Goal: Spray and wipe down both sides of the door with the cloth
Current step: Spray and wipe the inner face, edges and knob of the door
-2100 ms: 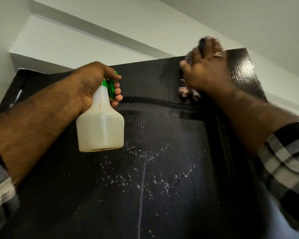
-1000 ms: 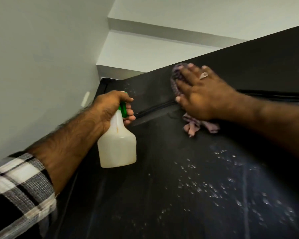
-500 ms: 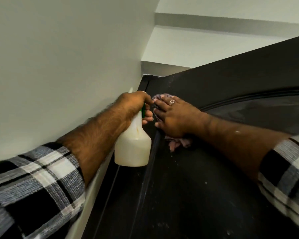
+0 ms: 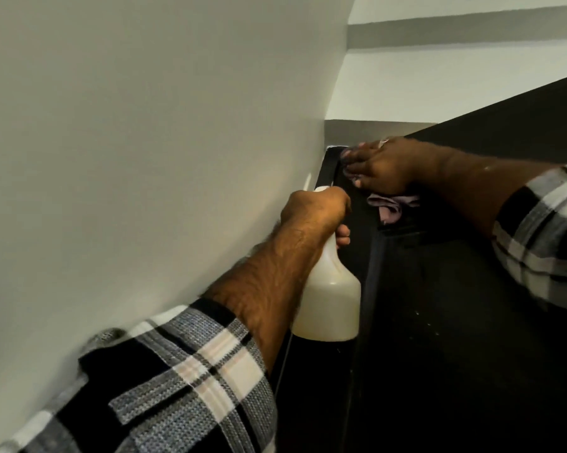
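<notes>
The dark door (image 4: 471,322) fills the right and lower part of the view, its top left corner meeting the wall. My right hand (image 4: 383,168) lies flat on a pale purple cloth (image 4: 390,207) and presses it against that top left corner; a fold of the cloth hangs out below the palm. My left hand (image 4: 314,214) grips the neck of a cream spray bottle (image 4: 327,305), held upright just below and left of the cloth, close to the door's hinge edge. The bottle's spray head is hidden inside my fist.
A pale grey wall (image 4: 144,158) takes up the whole left side, right beside my left arm. Above the door runs a white ceiling with a grey beam (image 4: 455,31). Both forearms wear checked sleeves.
My right hand slid the cloth from the door's upper right, leftward along the top, up into the top left corner. The left hand kept the bottle beside it. My view swung left toward the wall.
</notes>
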The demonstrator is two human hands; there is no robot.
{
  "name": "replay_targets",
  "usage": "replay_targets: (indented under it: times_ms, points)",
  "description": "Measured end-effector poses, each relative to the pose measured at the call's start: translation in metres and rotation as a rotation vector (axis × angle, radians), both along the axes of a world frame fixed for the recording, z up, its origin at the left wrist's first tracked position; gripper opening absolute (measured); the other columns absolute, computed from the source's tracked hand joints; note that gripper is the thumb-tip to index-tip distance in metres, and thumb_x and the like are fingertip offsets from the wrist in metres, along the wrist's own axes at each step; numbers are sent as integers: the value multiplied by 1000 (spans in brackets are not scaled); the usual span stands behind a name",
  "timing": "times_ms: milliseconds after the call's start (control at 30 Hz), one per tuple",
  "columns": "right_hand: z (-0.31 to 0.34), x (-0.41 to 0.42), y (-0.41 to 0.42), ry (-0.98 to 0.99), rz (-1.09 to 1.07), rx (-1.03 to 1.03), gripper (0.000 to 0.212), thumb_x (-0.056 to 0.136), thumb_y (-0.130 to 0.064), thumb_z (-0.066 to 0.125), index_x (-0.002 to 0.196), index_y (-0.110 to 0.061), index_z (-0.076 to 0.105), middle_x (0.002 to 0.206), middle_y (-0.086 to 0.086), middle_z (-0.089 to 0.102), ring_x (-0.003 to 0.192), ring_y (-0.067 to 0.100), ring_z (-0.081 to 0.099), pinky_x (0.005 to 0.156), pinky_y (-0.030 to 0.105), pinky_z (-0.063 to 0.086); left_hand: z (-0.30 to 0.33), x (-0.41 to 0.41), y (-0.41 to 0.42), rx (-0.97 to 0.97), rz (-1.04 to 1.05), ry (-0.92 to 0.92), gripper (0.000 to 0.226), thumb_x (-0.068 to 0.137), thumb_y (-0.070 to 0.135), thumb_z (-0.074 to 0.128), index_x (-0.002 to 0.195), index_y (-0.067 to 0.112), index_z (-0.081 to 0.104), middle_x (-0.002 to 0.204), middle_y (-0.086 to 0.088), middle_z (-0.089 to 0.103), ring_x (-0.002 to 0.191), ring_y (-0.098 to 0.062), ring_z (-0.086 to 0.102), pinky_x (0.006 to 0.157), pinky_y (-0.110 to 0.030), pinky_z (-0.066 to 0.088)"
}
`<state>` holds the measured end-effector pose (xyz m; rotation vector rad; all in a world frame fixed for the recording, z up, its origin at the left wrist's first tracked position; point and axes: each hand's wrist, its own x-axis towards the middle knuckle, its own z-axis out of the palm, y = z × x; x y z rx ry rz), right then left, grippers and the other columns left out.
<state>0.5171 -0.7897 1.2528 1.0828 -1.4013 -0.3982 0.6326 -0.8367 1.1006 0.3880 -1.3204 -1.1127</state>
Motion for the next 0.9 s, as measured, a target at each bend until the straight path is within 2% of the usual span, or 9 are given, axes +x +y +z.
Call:
replay_targets:
  times_ms: [100, 200, 300, 433, 467, 600, 733, 800, 900]
  points:
    - [-6, -1, -16, -52, 10, -266, 72, 111, -56, 25, 172, -19, 16, 180, 8, 2, 166, 34, 3, 134, 55, 5, -2, -4, -5, 8, 18, 3, 38, 91, 21, 68, 126, 5, 64, 75, -12, 76, 54, -21, 73, 41, -25, 52]
    - [-26, 7, -38, 43, -36, -37, 72, 112, -56, 30, 171, -17, 18, 180, 7, 1, 166, 32, -3, 135, 52, 0, -5, -4, -6, 11, 12, 3, 35, 94, 21, 65, 126, 5, 64, 73, -13, 76, 57, -23, 73, 45, -26, 55]
    - [-24, 7, -24, 74, -87, 132, 64, 114, -55, 26, 171, -29, 17, 180, -3, -1, 167, 25, -3, 135, 53, 3, -7, -4, -9, 26, 11, -2, 37, 95, 21, 65, 128, 7, 63, 74, -12, 76, 57, -21, 73, 46, -26, 56]
    - [-14, -9, 11, -12, -4, -200, 72, 111, -59, 23, 172, -23, 12, 180, 5, -1, 166, 34, -2, 133, 58, -1, -11, -12, -9, 34, 29, -45, 39, 93, 21, 66, 130, 8, 63, 73, -11, 74, 56, -22, 72, 44, -26, 54]
    - [-23, -11, 14, -8, -8, -189, 73, 111, -60, 25, 172, -22, 14, 180, 6, -1, 166, 34, -2, 133, 57, -1, -14, -16, -6, 32, 23, -69, 37, 93, 22, 66, 127, 7, 66, 72, -11, 73, 54, -22, 70, 44, -26, 52]
    - [-57, -5, 12, 42, -31, 173, 63, 114, -55, 26, 171, -33, 14, 180, -8, -1, 166, 25, -4, 132, 52, 0, -33, -10, 3, 60, 39, -109, 31, 93, 21, 67, 120, 5, 70, 73, -11, 70, 55, -22, 66, 43, -25, 51]
    - [-58, -6, 11, -68, 36, -135, 72, 111, -58, 27, 172, -23, 11, 180, 4, 1, 166, 34, -3, 132, 58, -4, -63, -2, 6, 117, 2, -88, 26, 90, 15, 65, 114, 4, 68, 70, -15, 74, 60, -28, 74, 55, -32, 59]
    - [-81, -2, -3, -53, 39, -24, 76, 110, -58, 32, 171, -18, 10, 180, 8, 1, 165, 37, -3, 134, 56, -1, -80, -3, 6, 126, -17, -72, 24, 90, 14, 64, 112, 6, 67, 69, -14, 73, 59, -28, 73, 56, -32, 59]
    - [-105, -1, -1, -1, 11, 273, 65, 114, -52, 31, 171, -26, 16, 180, -2, 1, 166, 28, -5, 133, 52, -2, -102, -1, 7, 127, 27, -59, 24, 87, 18, 66, 109, 8, 69, 68, -10, 66, 55, -21, 62, 51, -29, 54]
